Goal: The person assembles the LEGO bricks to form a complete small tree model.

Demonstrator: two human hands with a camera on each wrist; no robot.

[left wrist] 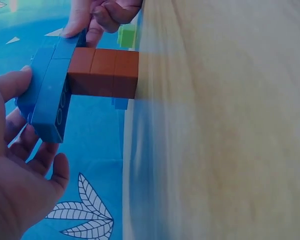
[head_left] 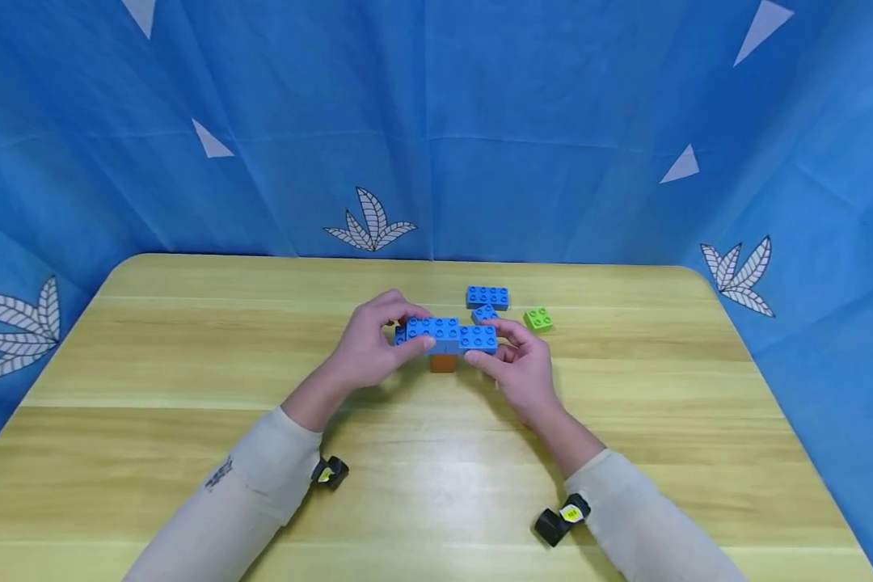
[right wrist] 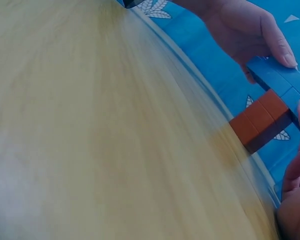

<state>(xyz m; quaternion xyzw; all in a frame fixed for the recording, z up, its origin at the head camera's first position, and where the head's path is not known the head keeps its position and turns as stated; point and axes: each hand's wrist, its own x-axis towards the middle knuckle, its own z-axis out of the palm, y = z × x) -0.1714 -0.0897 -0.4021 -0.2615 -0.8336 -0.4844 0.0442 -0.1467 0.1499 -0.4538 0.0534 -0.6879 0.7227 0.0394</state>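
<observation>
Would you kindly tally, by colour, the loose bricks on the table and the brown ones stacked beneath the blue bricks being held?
Loose blue bricks: 2
Loose green brick: 1
Stacked brown bricks: 3
Total: 6

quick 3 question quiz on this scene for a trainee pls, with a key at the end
1. True or false: the left hand and the right hand both grip the blue bar.
2. Which colour is the column under the bar?
a) green
b) brown
c) white
3. Fill in: in the head view, the green brick lies to the ___ of the loose blue bricks.

Key: 1. True. 2. b. 3. Right.
</observation>
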